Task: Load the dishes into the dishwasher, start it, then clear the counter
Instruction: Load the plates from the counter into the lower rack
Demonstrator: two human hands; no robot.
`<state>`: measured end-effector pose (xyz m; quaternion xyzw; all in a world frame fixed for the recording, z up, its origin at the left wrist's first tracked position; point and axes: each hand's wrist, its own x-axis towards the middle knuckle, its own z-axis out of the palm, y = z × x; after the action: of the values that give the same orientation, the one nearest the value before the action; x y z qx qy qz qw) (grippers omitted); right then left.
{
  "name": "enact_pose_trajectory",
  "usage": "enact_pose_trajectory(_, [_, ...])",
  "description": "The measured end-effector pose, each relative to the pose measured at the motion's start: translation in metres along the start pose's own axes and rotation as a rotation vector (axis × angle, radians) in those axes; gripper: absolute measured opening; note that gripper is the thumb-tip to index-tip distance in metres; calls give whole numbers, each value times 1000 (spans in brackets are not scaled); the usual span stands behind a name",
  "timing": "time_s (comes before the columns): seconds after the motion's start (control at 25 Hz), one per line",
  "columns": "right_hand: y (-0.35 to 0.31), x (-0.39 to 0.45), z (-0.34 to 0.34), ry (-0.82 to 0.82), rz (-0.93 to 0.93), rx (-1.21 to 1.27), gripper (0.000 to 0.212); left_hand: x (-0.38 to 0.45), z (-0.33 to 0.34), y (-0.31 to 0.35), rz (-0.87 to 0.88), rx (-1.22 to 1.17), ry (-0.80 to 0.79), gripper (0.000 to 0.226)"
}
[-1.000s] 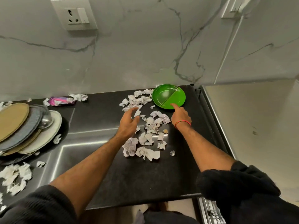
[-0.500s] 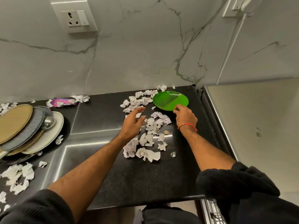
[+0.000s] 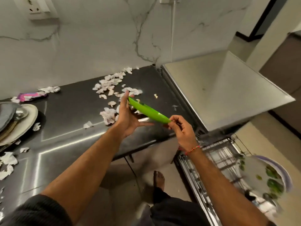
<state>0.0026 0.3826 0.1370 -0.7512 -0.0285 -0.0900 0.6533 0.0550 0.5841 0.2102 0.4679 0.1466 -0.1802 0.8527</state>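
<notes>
A green plate (image 3: 149,111) is held tilted, seen nearly edge-on, in the air above the front part of a dark counter (image 3: 70,121). The right hand (image 3: 182,129) pinches the plate's near rim between thumb and curled fingers. The left hand (image 3: 128,116) has straight, spread fingers, its palm set against the plate's far edge and underside. Torn paper scraps (image 3: 112,84) lie scattered on the counter behind the hands and along its left edge. A stack of plates (image 3: 17,121) sits at far left, with a pink wrapper (image 3: 31,96) near the marble wall (image 3: 91,38). At lower right, an open dishwasher rack (image 3: 223,159) holds a blurred plate (image 3: 267,173).
</notes>
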Motion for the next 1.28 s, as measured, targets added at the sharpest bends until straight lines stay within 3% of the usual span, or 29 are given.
enact_pose_trajectory(0.16, [19, -79, -64, 164, 108, 114, 21, -29, 48, -63, -55, 214, -21, 45])
enact_pose_trajectory(0.28, [44, -130, -111, 332, 185, 94, 22, -33, 84, -122, -149, 336, -65, 73])
enact_pose_trajectory(0.32, [55, -145, -126, 389, 210, 75, 22, -33, 94, -143, -152, 360, -83, 72])
enact_pose_trajectory(0.4, [81, -173, -152, 471, 287, 123, 27, -30, 117, -186, -133, 423, -111, 46])
enact_pose_trajectory(0.48, [110, -196, -174, 515, 392, 207, 36, -25, 136, -228, -174, 476, -137, 38])
enact_pose_trajectory(0.56, [136, -216, -197, 491, 509, 238, 50, -12, 154, -268, -231, 569, -107, 44])
enact_pose_trajectory(0.72, [179, -235, -249, 322, 728, 115, 100, 20, 188, -341, -342, 771, -85, 46])
enact_pose_trajectory(0.8, [202, -230, -274, 233, 799, 91, 113, 45, 200, -371, -381, 856, -57, 51])
enact_pose_trajectory(1.04, [316, -187, -318, 224, 933, 136, 70, 169, 208, -472, -438, 1150, -17, 51])
enact_pose_trajectory(1.16, [388, -164, -318, 155, 982, 98, 65, 236, 183, -527, -404, 1353, 52, 46])
enact_pose_trajectory(1.28, [457, -150, -306, 87, 1062, 79, 81, 293, 148, -573, -415, 1465, 106, 47])
